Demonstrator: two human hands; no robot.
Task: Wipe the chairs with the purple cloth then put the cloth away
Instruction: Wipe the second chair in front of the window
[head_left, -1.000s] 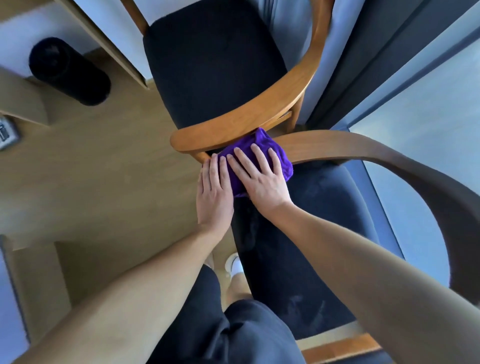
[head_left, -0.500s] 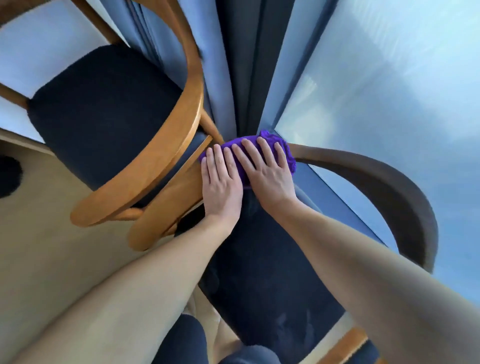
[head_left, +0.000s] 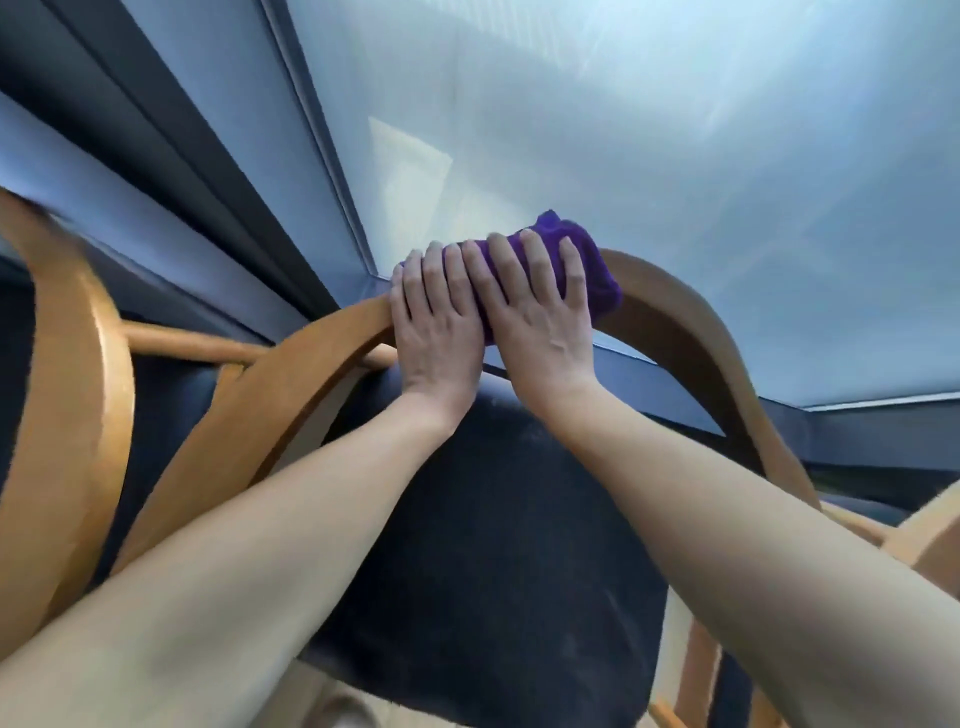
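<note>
Head view: purple cloth (head_left: 597, 270) draped on the chair's curved wooden backrest (head_left: 691, 332), centre frame. Fingers straight, the right hand (head_left: 540, 322) presses it down. The left hand (head_left: 439, 327) lies flat just beside, fingers extended over the backrest.

The right hand (head_left: 540, 322) hides most of the purple cloth (head_left: 600, 275) beneath it.

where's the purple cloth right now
Head view, upper centre: the purple cloth lies on the chair's curved wooden backrest under the right hand, left hand beside it.
</note>
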